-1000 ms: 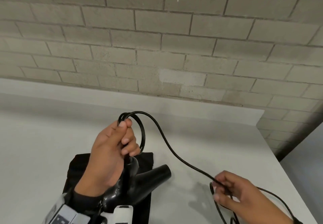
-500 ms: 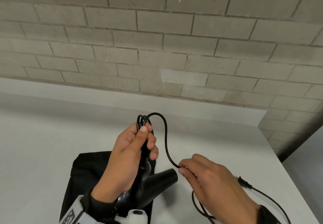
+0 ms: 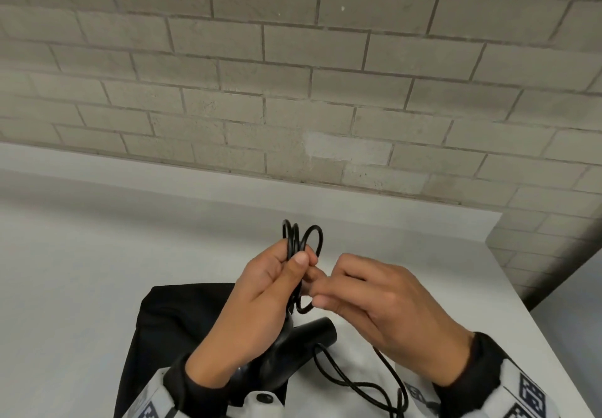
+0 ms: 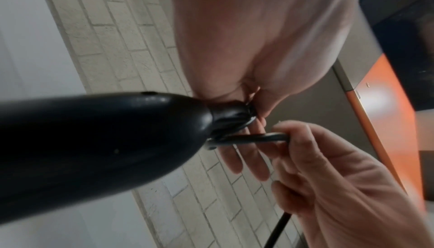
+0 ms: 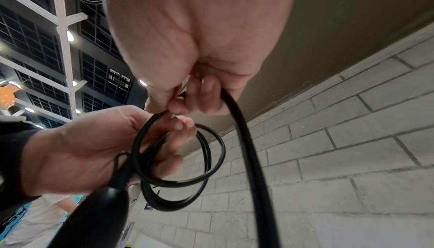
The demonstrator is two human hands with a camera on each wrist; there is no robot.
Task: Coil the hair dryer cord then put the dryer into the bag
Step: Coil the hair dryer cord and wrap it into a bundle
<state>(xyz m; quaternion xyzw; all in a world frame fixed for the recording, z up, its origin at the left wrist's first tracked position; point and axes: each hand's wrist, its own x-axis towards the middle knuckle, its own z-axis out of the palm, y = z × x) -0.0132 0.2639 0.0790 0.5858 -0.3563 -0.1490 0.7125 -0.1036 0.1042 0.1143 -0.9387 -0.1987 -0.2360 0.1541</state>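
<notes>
Since a second ago the right hand [image 3: 387,300] has carried the cord [image 3: 303,238] over to the left hand [image 3: 260,303], both pinching its loops above the dryer [image 3: 303,339].

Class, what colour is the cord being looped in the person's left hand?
Black. The thin looped cord held by the left hand shows best in the right wrist view.

light: even, soft, dim-grey | shadows: faint | wrist views: blurred close-up; edges bowed by wide-angle distortion
</notes>
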